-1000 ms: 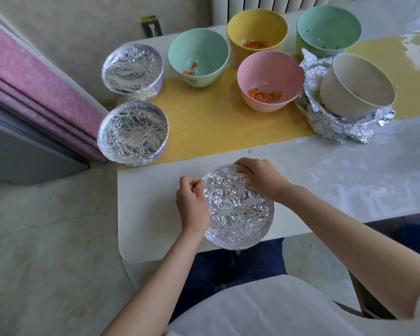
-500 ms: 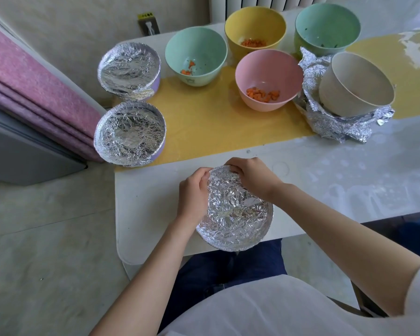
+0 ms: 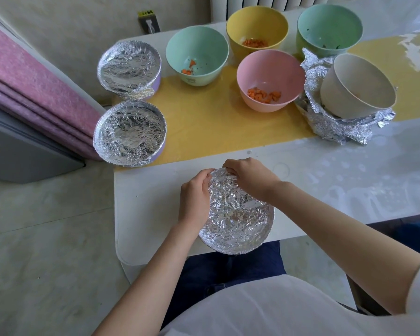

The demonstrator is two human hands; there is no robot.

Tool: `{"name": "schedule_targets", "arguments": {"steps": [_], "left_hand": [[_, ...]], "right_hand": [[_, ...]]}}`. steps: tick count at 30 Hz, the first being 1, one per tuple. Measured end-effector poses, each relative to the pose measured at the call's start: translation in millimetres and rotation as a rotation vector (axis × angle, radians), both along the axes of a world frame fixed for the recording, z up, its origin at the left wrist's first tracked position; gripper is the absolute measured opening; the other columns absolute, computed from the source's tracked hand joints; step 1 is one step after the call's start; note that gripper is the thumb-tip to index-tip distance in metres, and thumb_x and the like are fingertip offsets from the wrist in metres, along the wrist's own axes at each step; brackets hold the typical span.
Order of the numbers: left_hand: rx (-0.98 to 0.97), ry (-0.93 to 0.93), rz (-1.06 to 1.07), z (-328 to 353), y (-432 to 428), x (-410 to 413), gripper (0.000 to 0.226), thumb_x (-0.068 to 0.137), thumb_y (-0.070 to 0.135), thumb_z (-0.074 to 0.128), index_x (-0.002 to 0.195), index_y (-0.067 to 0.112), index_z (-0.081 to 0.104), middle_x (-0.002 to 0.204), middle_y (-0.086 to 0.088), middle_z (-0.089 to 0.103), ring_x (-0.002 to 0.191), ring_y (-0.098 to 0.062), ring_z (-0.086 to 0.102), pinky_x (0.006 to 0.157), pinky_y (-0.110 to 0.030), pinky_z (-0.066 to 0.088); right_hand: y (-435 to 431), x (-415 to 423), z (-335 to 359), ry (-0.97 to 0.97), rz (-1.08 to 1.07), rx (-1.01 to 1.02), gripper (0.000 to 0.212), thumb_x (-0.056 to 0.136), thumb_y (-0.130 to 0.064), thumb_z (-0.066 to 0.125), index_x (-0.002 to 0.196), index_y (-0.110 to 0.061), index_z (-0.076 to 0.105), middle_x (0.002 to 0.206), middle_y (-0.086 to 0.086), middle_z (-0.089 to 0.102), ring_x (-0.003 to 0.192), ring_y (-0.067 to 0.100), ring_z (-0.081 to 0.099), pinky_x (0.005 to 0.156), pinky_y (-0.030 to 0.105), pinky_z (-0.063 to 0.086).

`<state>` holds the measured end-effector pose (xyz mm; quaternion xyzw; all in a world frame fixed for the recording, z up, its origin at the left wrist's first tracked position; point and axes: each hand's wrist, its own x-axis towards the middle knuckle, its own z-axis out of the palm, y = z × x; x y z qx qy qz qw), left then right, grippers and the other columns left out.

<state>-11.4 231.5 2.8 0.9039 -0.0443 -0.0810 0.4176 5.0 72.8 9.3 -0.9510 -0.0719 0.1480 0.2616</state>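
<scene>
Step, I think: tucking edge of foil bowl (image 3: 235, 214). On rim, left hand (image 3: 195, 192) grips at 10 o'clock, right hand (image 3: 250, 177) pinches at 12. Next: press all round, softly.

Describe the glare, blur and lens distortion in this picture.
In the head view, glare whitens the table on its right side, the foil bowl glints, the right hand looks slightly smeared, and the wide lens bows the table's edges.

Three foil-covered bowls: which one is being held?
The nearest bowl, gripped by the left hand and right hand; the other two bowls sit untouched at left.
</scene>
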Motion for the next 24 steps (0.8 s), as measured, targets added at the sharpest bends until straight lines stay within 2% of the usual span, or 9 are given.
{"name": "schedule_targets", "arguments": {"steps": [5, 8, 10, 13, 14, 16, 18, 21, 24], "left_hand": [[-0.011, 0.004, 0.047, -0.7, 2.0, -4.4, 0.030, 0.097, 0.003, 0.042, 0.119, 0.008, 0.062, 0.105, -0.013, 0.069, 0.100, -0.023, 0.064, 0.080, -0.016, 0.042], [0.014, -0.004, 0.110, -1.2, 6.6, -11.5, 0.032, 0.097, 0.003, 0.041, 0.123, 0.008, 0.059, 0.108, -0.014, 0.068, 0.101, -0.026, 0.064, 0.082, -0.024, 0.044], [0.041, 0.018, 0.099, -1.1, 8.2, -18.0, 0.033, 0.099, 0.007, 0.038, 0.127, 0.008, 0.055, 0.122, -0.013, 0.062, 0.109, -0.028, 0.060, 0.087, -0.029, 0.044], [0.062, 0.019, 0.086, -0.4, 9.3, -20.7, 0.033, 0.099, 0.009, 0.036, 0.128, 0.006, 0.053, 0.133, -0.011, 0.054, 0.117, -0.027, 0.053, 0.093, -0.025, 0.037], [0.049, 0.022, 0.079, -0.2, 8.9, -19.0, 0.033, 0.099, 0.008, 0.036, 0.127, 0.006, 0.053, 0.128, -0.011, 0.057, 0.113, -0.026, 0.055, 0.090, -0.022, 0.037], [0.014, 0.050, 0.056, 0.2, 7.8, -13.9, 0.031, 0.099, 0.010, 0.037, 0.123, 0.010, 0.056, 0.090, -0.006, 0.067, 0.079, -0.019, 0.060, 0.067, -0.017, 0.038], [0.001, 0.062, 0.044, -1.0, 6.5, -8.2, 0.028, 0.099, 0.010, 0.038, 0.118, 0.011, 0.059, 0.058, 0.007, 0.048, 0.049, -0.008, 0.042, 0.051, -0.018, 0.028], [0.037, 0.039, 0.049, -5.1, 7.5, -3.0, 0.026, 0.097, 0.006, 0.042, 0.112, 0.008, 0.062, 0.054, 0.010, 0.041, 0.046, -0.009, 0.036, 0.052, -0.023, 0.024], [0.060, 0.033, 0.032, -3.8, 6.2, -3.3, 0.027, 0.096, 0.004, 0.042, 0.114, 0.007, 0.062, 0.073, -0.006, 0.063, 0.063, -0.025, 0.055, 0.057, -0.021, 0.029]], "right_hand": [[-8.8, -6.5, 2.9, 0.038, -0.132, 0.165, 0.025, 0.100, -0.017, 0.041, 0.110, -0.007, 0.062, 0.089, 0.008, 0.067, 0.075, 0.025, 0.060, 0.066, 0.031, 0.041], [-20.5, -15.6, 3.2, 0.047, -0.157, 0.150, 0.027, 0.101, -0.020, 0.040, 0.107, -0.004, 0.062, 0.082, 0.012, 0.066, 0.070, 0.028, 0.060, 0.058, 0.029, 0.035], [-22.4, -20.0, 1.0, 0.035, -0.160, 0.163, 0.027, 0.100, -0.019, 0.041, 0.105, -0.003, 0.063, 0.080, 0.014, 0.067, 0.070, 0.030, 0.061, 0.057, 0.029, 0.034], [-17.0, -24.1, -4.5, -0.047, -0.174, 0.157, 0.025, 0.099, -0.014, 0.044, 0.107, -0.002, 0.064, 0.081, 0.013, 0.069, 0.069, 0.030, 0.063, 0.059, 0.025, 0.033], [-15.4, -25.0, -6.5, -0.078, -0.179, 0.148, 0.024, 0.099, -0.012, 0.045, 0.107, -0.001, 0.064, 0.082, 0.014, 0.069, 0.070, 0.031, 0.063, 0.061, 0.027, 0.034], [-13.0, -26.8, -8.6, -0.115, -0.183, 0.136, 0.023, 0.098, -0.011, 0.045, 0.108, 0.000, 0.064, 0.083, 0.017, 0.070, 0.072, 0.035, 0.063, 0.062, 0.029, 0.036], [-12.5, -28.1, -8.4, -0.110, -0.184, 0.118, 0.024, 0.099, -0.011, 0.044, 0.109, 0.000, 0.063, 0.083, 0.019, 0.070, 0.075, 0.036, 0.063, 0.062, 0.031, 0.037], [-12.5, -25.2, -5.3, -0.050, -0.148, 0.049, 0.028, 0.101, -0.017, 0.038, 0.115, -0.004, 0.060, 0.095, 0.016, 0.070, 0.086, 0.034, 0.063, 0.067, 0.032, 0.038], [-10.9, -19.0, 1.9, -0.020, -0.135, 0.082, 0.032, 0.102, -0.019, 0.036, 0.127, -0.008, 0.053, 0.118, 0.010, 0.065, 0.105, 0.029, 0.060, 0.083, 0.032, 0.042]]}}
